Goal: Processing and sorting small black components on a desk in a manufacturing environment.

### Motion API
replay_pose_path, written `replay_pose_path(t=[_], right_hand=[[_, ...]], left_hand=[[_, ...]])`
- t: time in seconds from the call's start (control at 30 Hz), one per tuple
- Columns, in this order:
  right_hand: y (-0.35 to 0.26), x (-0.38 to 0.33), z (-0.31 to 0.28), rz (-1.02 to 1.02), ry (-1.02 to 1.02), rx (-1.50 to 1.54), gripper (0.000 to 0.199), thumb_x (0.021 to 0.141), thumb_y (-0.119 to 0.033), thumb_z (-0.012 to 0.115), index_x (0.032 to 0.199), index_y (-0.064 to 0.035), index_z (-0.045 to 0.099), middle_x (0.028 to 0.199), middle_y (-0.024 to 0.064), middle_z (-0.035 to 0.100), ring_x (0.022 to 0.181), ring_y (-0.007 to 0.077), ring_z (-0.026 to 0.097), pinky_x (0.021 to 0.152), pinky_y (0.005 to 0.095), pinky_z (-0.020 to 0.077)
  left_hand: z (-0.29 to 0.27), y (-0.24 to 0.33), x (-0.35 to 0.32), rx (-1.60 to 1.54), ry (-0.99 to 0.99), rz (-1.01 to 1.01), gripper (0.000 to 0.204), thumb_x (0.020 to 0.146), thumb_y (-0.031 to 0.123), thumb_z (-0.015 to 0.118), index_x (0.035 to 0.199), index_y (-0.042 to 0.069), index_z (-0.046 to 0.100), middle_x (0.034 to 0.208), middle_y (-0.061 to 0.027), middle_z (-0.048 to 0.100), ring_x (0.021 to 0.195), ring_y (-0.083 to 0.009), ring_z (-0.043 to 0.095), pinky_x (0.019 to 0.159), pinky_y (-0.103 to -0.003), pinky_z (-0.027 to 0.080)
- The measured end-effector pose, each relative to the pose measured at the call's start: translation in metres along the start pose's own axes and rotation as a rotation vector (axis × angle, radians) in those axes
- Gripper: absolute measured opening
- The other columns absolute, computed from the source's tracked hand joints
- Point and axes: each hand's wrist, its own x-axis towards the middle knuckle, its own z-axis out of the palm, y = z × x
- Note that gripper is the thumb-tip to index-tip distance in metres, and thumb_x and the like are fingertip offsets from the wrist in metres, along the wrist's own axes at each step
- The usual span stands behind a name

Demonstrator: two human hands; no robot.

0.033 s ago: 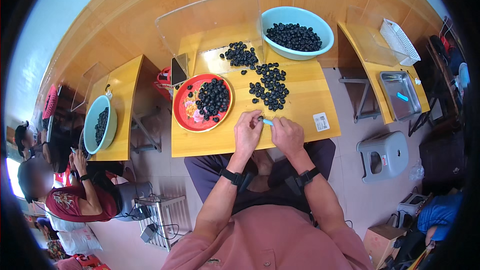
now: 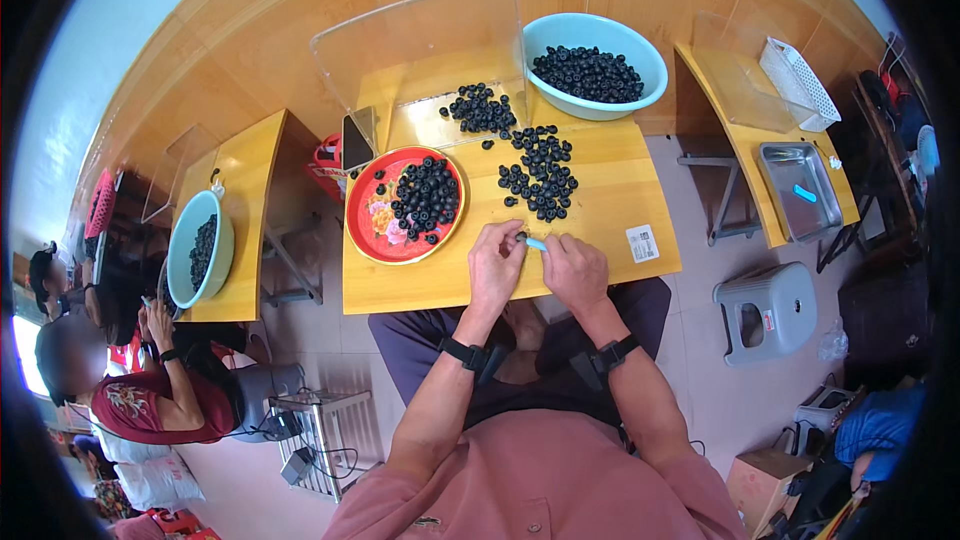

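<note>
The person sits at the near edge of a yellow wooden table [image 2: 610, 190], both forearms coming up from below, each wrist carrying a black band. The left hand [image 2: 495, 265] rests on the table with its fingers curled together around a small dark fruit [image 2: 520, 236]; the fruit shows only partly between the fingertips. The right hand [image 2: 573, 268] is closed on a thin light-blue tool [image 2: 536, 243], whose tip meets the fruit. The two hands lie just beside each other, touching at the fruit.

Judgement: the step in hand appears to be working one fruit with the tool, probably coring it. The next move would call for a steady pinch by the left hand and a short, straight push by the right, kept well inside the near table edge.

To the left, near the left hand, stands a red plate [image 2: 362, 225] holding a heap of dark fruits and pale scraps. Just beyond the hands lies a loose pile of fruits [image 2: 540, 175] on bare wood. Open room remains to the right, where only a small white label [image 2: 641, 243] lies near the edge. Farther off, a clear plastic screen [image 2: 420, 50] stands upright, and a light-blue bowl [image 2: 640, 90] full of fruits sits at the far right corner, its rim overhanging the far edge.

A grey stool [image 2: 765, 310] stands on the floor, right of the table.
</note>
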Motion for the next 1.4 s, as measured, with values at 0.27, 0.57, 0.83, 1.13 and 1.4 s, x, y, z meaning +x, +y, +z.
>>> replay_pose_path(t=[0.27,0.57,0.83,1.13,1.4], right_hand=[[-0.001,0.0,0.001,0.008,-0.002,0.001,0.013,0.09,-0.018,0.068,0.083,-0.0106,0.06,0.072,0.0078,0.057,0.066,0.0264,0.066,0.057,0.0409,0.0532],[-0.003,0.003,0.0,0.026,-0.021,-0.002,0.014,0.09,-0.018,0.068,0.084,-0.0105,0.058,0.071,0.0077,0.055,0.064,0.0271,0.065,0.056,0.0418,0.0521],[-0.002,0.003,0.001,0.04,-0.022,-0.015,0.013,0.09,-0.019,0.068,0.084,-0.0111,0.058,0.071,0.0075,0.056,0.064,0.0275,0.065,0.056,0.0421,0.0524],[-0.002,0.004,0.003,0.157,-0.074,-0.057,0.013,0.093,-0.019,0.066,0.085,-0.0108,0.06,0.075,0.0095,0.063,0.064,0.0303,0.069,0.056,0.0432,0.055],[-0.002,0.003,0.004,0.153,-0.067,-0.071,0.013,0.094,-0.02,0.065,0.085,-0.0107,0.061,0.074,0.0091,0.063,0.064,0.0303,0.069,0.056,0.0429,0.0554]], left_hand=[[-0.001,0.002,-0.001,0.025,-0.015,-0.014,0.036,0.082,-0.005,0.078,0.117,0.002,0.073,0.095,-0.0109,0.068,0.079,-0.0197,0.067,0.074,-0.031,0.056],[0.0,-0.005,-0.001,-0.204,-0.045,-0.183,0.035,0.087,-0.007,0.077,0.12,0.0,0.069,0.098,-0.0052,0.068,0.084,-0.0103,0.064,0.078,-0.027,0.056],[-0.005,0.003,0.001,-0.21,-0.107,-0.249,0.04,0.089,-0.007,0.074,0.126,-0.001,0.061,0.101,-0.0032,0.065,0.091,-0.01,0.064,0.084,-0.026,0.056],[-0.005,-0.005,-0.001,-0.306,-0.029,-0.25,0.04,0.089,-0.006,0.075,0.126,0.0,0.061,0.1,-0.0021,0.065,0.088,-0.0094,0.064,0.082,-0.024,0.054],[-0.007,-0.007,-0.001,-0.2,0.022,-0.101,0.027,0.09,-0.005,0.076,0.116,-0.002,0.071,0.097,-0.0028,0.063,0.087,-0.0101,0.062,0.08,-0.024,0.052]])
